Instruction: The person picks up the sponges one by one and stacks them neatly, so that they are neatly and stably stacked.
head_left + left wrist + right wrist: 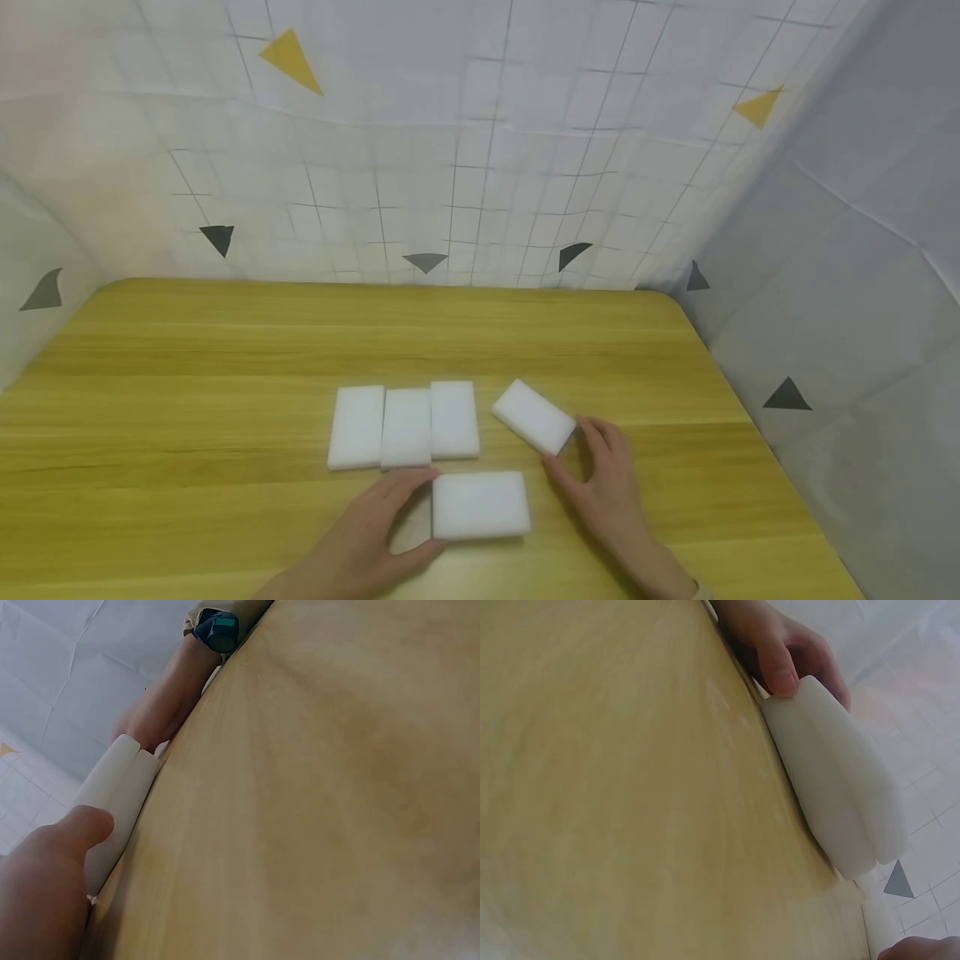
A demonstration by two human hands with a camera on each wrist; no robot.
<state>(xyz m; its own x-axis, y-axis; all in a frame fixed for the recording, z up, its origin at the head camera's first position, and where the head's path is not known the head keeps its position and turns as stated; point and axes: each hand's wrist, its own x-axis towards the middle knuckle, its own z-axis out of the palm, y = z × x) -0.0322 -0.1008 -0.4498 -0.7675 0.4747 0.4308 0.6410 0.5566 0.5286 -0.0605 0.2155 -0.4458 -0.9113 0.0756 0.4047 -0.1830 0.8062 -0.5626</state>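
Observation:
My left hand grips the left end of two white foam sponges, one stacked on the other near the front of the table. Its thumb lies on the near side and its fingers on the far side. The stack's two layers show from the side in the right wrist view. To the right, my right hand pinches the near right end of a single white sponge lying at a slant. Behind the left hand, three white sponges lie flat side by side, their long sides together and their ends uneven.
The wood-grain table has rounded far corners. A pale cloth with grid lines and triangles hangs behind it, and a grey cloth hangs on the right. A dark device is strapped at the right wrist.

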